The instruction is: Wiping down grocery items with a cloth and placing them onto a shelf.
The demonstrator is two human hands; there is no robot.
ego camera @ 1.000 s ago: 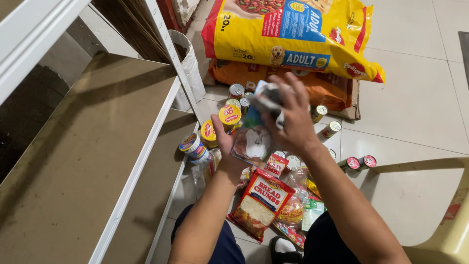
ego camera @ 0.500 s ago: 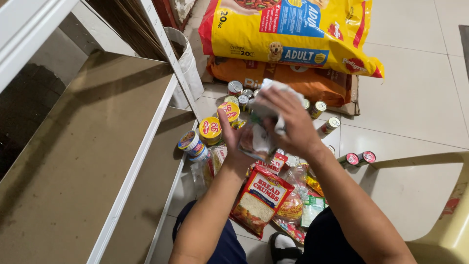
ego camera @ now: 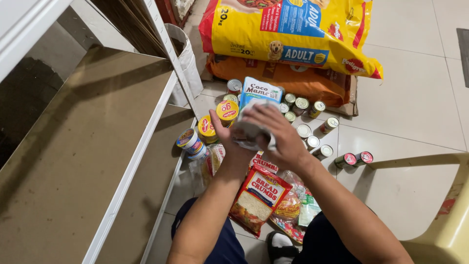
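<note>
Holding a white-and-blue packet (ego camera: 258,98) in both hands, left hand (ego camera: 229,139) beneath, right hand (ego camera: 278,134) wrapped over; cans (ego camera: 303,117), breadcrumb bag (ego camera: 256,195) crowd the floor (ego camera: 415,98) beside the shelf (ego camera: 88,146).

Glossy plastic pouch (ego camera: 259,98), shiny metal cans (ego camera: 304,131)

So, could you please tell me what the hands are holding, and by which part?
Both hands hold one white and blue carton by its lower half: the left hand cups it from beneath, and the right hand wraps over its front.
</note>
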